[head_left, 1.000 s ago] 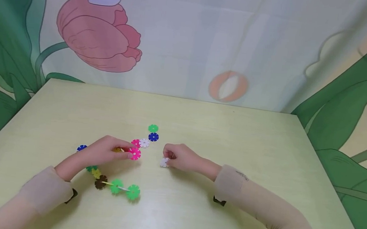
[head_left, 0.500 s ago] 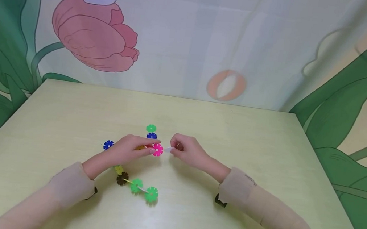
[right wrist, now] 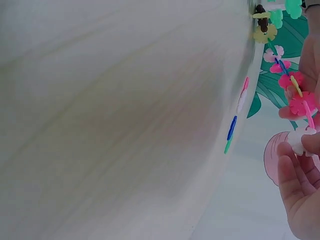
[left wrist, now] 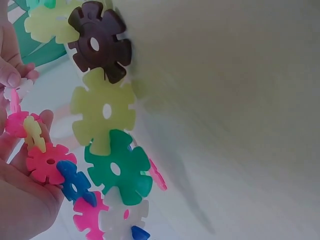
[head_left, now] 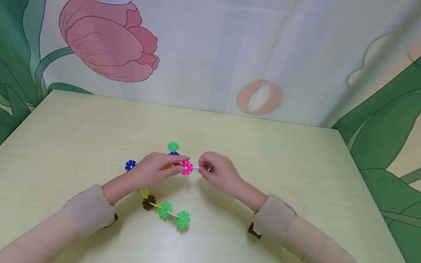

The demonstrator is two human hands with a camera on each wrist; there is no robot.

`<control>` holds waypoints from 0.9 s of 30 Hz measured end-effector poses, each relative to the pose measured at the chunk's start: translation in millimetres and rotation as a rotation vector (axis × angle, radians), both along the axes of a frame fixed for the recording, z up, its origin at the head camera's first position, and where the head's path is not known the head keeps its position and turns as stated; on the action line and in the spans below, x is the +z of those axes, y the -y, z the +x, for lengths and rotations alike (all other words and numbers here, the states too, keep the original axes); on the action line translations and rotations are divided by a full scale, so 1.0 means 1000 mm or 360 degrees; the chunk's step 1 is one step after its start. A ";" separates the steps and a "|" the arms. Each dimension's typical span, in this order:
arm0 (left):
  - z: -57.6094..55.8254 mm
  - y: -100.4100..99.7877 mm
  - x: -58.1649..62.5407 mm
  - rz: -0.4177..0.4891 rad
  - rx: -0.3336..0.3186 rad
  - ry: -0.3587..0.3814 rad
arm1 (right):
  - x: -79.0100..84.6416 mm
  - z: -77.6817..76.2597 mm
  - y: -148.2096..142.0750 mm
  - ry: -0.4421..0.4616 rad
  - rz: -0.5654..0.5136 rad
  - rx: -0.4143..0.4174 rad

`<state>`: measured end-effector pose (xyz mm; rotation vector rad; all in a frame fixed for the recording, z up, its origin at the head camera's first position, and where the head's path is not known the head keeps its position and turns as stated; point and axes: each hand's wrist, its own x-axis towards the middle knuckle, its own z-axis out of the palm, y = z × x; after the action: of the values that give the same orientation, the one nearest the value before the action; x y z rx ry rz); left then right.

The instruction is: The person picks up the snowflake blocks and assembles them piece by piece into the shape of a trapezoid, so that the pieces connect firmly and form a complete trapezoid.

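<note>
My left hand (head_left: 150, 170) holds a chain of interlocking snowflake discs between thumb and fingers. At its fingertips shows a pink disc (head_left: 187, 168). The chain hangs below that hand, with a brown disc (left wrist: 97, 45), a yellow disc (left wrist: 90, 112) and a dark green disc (left wrist: 131, 167) near the left wrist camera. Two light green discs form its lower end, one being the end disc (head_left: 183, 219). My right hand (head_left: 222, 172) pinches a white disc (right wrist: 299, 142) edge-on against the pink end of the chain. Fingers partly cover the joint, so how deep it sits is unclear.
Behind the left hand lie separate discs on the pale table (head_left: 286, 163): a light green one (head_left: 173, 146), a blue one (head_left: 174, 154), plus white (right wrist: 241, 102) and pink (right wrist: 245, 83) ones seen in the right wrist view. A printed curtain (head_left: 203, 43) hangs beyond the table.
My left hand has moved right with the chain, toward the right hand. The right hand has risen slightly with the white disc, which now meets the pink disc.
</note>
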<state>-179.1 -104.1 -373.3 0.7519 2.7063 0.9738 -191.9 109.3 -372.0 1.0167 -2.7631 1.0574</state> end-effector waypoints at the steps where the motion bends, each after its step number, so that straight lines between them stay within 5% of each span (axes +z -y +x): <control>1: 0.000 0.000 0.000 -0.0004 0.0000 -0.0006 | 0.000 0.000 0.000 -0.0019 -0.0007 0.0002; 18: 0.003 0.000 -0.004 -0.0039 -0.0038 -0.0038 | -0.002 0.007 0.000 -0.0029 -0.0057 0.0036; 22: 0.008 -0.002 -0.008 -0.0162 -0.0089 -0.0153 | -0.004 0.012 0.000 -0.0126 0.0011 0.0072; 27: 0.019 -0.003 -0.012 -0.0297 -0.0108 -0.0342 | -0.008 0.021 0.001 -0.0409 0.0074 0.0147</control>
<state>-160.5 -100.9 -385.0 0.9525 2.8786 0.6474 -170.5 108.0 -380.0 1.2025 -2.5670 0.8088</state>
